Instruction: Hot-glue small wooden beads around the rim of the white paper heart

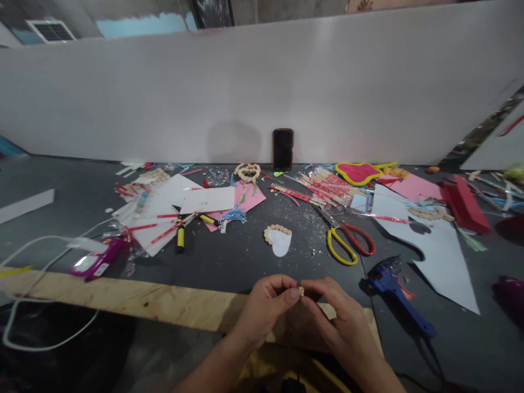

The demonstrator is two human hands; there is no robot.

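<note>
Low in the middle of the head view, my left hand [266, 308] pinches a small beige bumpy piece [302, 291] between thumb and forefinger. From the other side, the closed fingertips of my right hand [339, 314] meet at the same piece. My fingers hide much of it, so its exact kind is unclear. Just beyond my hands, a white paper heart [281, 243] lies flat on the dark table. A row of similar beige bumpy pieces [268, 233] runs along its left and top edge.
Scissors [343, 245] with yellow and red handles and a blue glue gun [399, 295] lie to the right. A phone [283, 149] leans on the white board [164, 98]. A purple device [100, 261], a yellow marker [180, 236] and white paper sheets [208, 200] are at left.
</note>
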